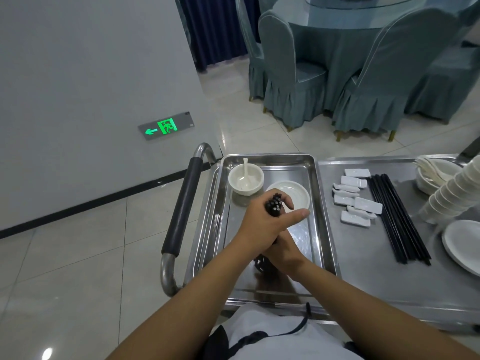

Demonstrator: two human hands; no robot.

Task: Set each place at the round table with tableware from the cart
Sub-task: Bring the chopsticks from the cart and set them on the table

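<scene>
My left hand [265, 224] grips the upper end of a bundle of black chopsticks [274, 205] above a steel tray [320, 203] on the cart. My right hand [284, 252] holds the same bundle lower down, partly under the left hand; the bundle's lower ends stick out near the tray's front. In the tray stand a white bowl [245, 181] with a white spoon [245, 168] in it and a small white plate [293, 194]. The round table [337, 19] with a blue cloth stands at the back right.
To the right on the cart top [363, 268] lie white chopstick rests [355, 194], a row of black chopsticks [400, 224], stacked cups [452, 196], spoons in bowls [433, 172] and white plates [462, 242]. Covered chairs [293, 74] ring the table. The cart handle [181, 209] is left.
</scene>
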